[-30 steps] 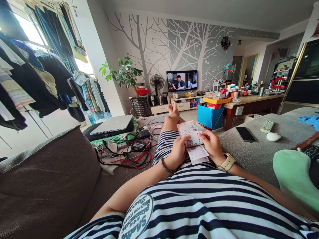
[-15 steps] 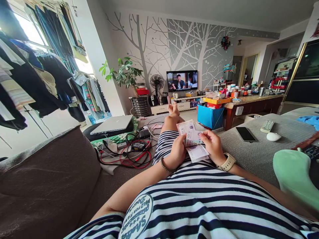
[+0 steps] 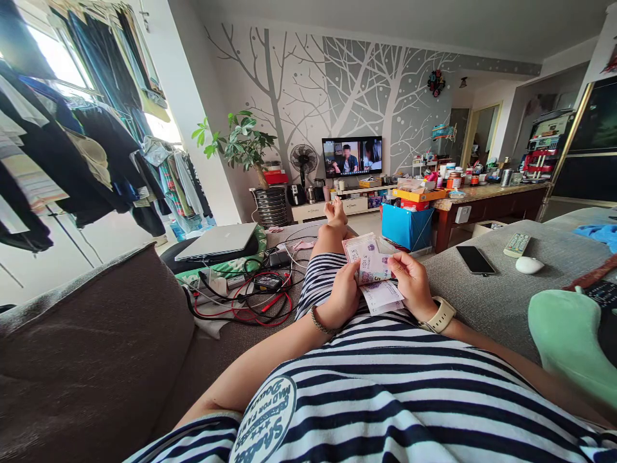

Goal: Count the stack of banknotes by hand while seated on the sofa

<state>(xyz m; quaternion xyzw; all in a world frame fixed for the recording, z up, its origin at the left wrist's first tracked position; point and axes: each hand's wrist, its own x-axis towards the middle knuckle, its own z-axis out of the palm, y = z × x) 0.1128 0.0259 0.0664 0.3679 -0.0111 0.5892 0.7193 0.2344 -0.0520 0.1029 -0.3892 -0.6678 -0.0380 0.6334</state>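
The person lies back on a sofa (image 3: 482, 302) with both hands over the lap, and a stack of banknotes (image 3: 371, 267) sits between them. The left hand (image 3: 343, 294) grips the stack from its left edge, fingers curled behind the notes and thumb on the front, closed firmly on the paper. The right hand (image 3: 409, 283) has its thumb and fingertips pinched on the right side of the top note, so it too is closed on the banknotes. The upper part of the stack rises above both hands and tilts away from the person; the lower end of one note (image 3: 383, 297) hangs below the grip, between the two wrists, just above the striped shirt (image 3: 385, 386).

A watch (image 3: 439, 315) is on the right wrist and a bracelet (image 3: 319, 321) on the left. To the right of the hands, well apart, a phone (image 3: 475, 259) lies on the sofa. To the left lie tangled cables (image 3: 250, 296), and a laptop (image 3: 216, 241) beyond them.
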